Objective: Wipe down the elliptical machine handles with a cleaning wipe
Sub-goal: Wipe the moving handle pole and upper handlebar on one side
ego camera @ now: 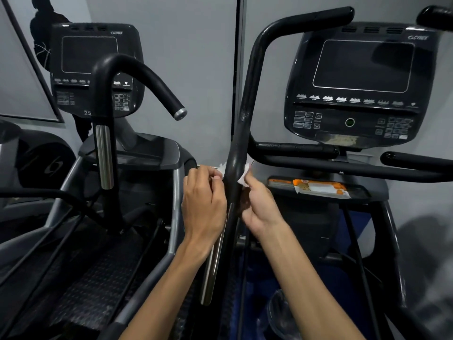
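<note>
A long black handle [247, 99] of the right elliptical rises through the middle of the view and curves right at the top. A white cleaning wipe [245, 173] is wrapped behind the handle at its lower bend, with its ends showing on both sides. My left hand [204, 202] pinches the wipe's left end, just left of the handle. On the handle's right side, my right hand [257, 204] holds the wipe's other end. A chrome section [211, 271] of the handle runs down below my left wrist.
The right machine's console [360, 79] and its fixed black bars [343, 165] sit behind the handle. An orange pack of wipes [321, 188] lies on the tray under the console. A second elliptical with a curved handle [137, 72] stands at left, by the grey wall.
</note>
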